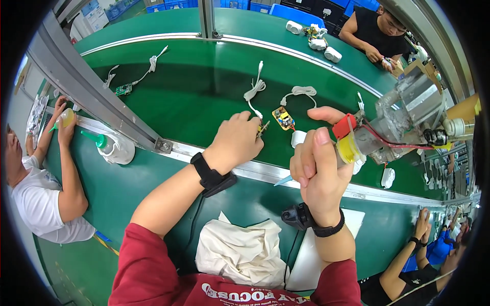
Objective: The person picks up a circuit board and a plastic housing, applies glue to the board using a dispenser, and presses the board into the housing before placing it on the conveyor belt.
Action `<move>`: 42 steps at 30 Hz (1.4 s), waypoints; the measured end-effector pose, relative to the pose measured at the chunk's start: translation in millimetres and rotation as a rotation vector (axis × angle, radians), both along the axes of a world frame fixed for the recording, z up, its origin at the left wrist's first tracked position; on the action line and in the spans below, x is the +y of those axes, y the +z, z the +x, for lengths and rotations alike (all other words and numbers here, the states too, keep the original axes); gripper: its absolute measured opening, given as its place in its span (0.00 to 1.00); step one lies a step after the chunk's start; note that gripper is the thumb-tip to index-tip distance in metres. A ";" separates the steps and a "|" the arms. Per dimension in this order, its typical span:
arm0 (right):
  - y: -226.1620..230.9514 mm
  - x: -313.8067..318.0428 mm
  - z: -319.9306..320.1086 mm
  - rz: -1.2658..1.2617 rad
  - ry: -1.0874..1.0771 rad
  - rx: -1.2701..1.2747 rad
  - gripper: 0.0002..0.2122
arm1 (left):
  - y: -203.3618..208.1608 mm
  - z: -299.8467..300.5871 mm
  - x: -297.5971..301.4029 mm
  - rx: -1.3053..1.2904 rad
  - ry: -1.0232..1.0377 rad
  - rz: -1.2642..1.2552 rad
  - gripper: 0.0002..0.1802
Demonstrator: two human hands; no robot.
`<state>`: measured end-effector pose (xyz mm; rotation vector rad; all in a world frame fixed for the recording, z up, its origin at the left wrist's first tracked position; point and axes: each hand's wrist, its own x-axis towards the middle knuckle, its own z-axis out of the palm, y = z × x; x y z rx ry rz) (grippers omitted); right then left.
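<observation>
Over the far side of the metal rail, my left hand (239, 138) pinches a small circuit board (263, 128); a white cable (254, 91) runs away from it. My right hand (324, 166) is wrapped around a bulky grey dispensing gun (368, 133), smeared with glue, with a yellow collar and a red block. Its pale blue tapered tip (284, 180) pokes out below my fingers, apart from the board. Between the hands, a second board with a yellow transformer (283, 118) lies on the green belt, attached to a white housing (298, 138) partly hidden by my right hand.
A metal post (87, 81) rises at left, near a white bottle with a green spout (109, 145). Another green board (123, 90) lies farther left on the belt. Crumpled white cloth (240, 250) sits before me. Co-workers sit left, far right and near right.
</observation>
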<state>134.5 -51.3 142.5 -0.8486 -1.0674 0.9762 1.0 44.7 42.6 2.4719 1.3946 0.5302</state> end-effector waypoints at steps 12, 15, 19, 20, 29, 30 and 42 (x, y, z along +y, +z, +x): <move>-3.2 7.5 16.6 -0.028 0.013 0.029 0.13 | 31.9 -56.1 16.7 -0.669 -0.052 -1.096 0.20; -5.4 9.0 16.0 -0.030 0.004 0.026 0.13 | 22.2 -64.4 3.4 -0.808 -0.058 -1.249 0.22; -8.9 11.8 13.5 -0.022 -0.011 0.015 0.13 | 5.8 -64.6 -13.4 -0.866 -0.048 -1.306 0.22; -10.3 13.1 13.4 -0.017 -0.014 0.013 0.13 | 0.9 -62.6 -17.7 -0.859 -0.038 -1.295 0.21; -26.6 26.9 7.4 -0.012 -0.052 -0.030 0.14 | -30.5 -39.7 -42.9 -0.801 -0.056 -0.786 0.20; -28.1 27.5 7.1 -0.011 -0.056 -0.034 0.14 | -24.6 -39.6 -41.1 -0.800 -0.031 -0.906 0.20; -43.0 35.4 4.6 -0.020 -0.060 -0.031 0.15 | -42.7 -44.6 -36.4 -0.817 -0.164 -1.036 0.21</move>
